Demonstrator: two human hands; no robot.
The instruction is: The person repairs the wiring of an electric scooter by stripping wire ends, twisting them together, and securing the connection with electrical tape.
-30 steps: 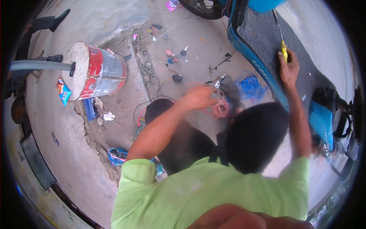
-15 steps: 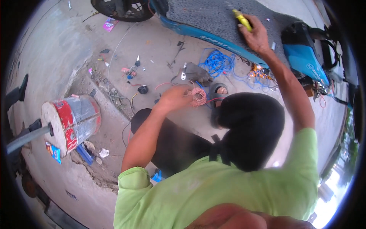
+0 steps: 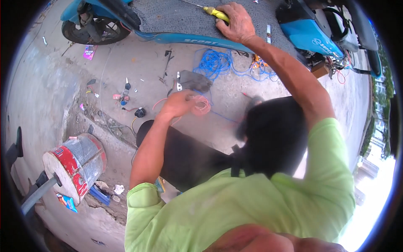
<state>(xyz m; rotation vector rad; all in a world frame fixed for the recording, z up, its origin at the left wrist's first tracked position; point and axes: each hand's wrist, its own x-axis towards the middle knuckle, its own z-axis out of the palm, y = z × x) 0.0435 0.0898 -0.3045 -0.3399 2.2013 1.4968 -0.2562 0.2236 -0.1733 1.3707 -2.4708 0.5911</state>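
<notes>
My right hand (image 3: 238, 24) is closed around the yellow handle of a screwdriver (image 3: 217, 14), over the grey textured footboard (image 3: 176, 19) of a blue scooter. Its thin shaft points to the left and runs out at the top edge of the picture. My left hand (image 3: 179, 104) grips a small coil of pinkish-red wire (image 3: 202, 106) above the concrete, one end trailing left. Just beyond it lies a dark grey lump (image 3: 196, 81), with a light metal strip (image 3: 179, 81) at its left side. A tangled heap of blue wire (image 3: 213, 64) sits beside the scooter.
Keys (image 3: 127, 85) and a black round part with wires (image 3: 140, 112) lie left of my left hand. A red-and-grey drum (image 3: 79, 157) rests on its side at left, near broken concrete. Orange parts (image 3: 259, 63) are under the scooter's edge. A metal strip (image 3: 268, 33) lies on the footboard.
The view has shifted, so the scooter and ground items appear further left. The screwdriver now lies flatter, pointing left, and its shaft shows. My sandalled foot is now mostly hidden behind my leg.
</notes>
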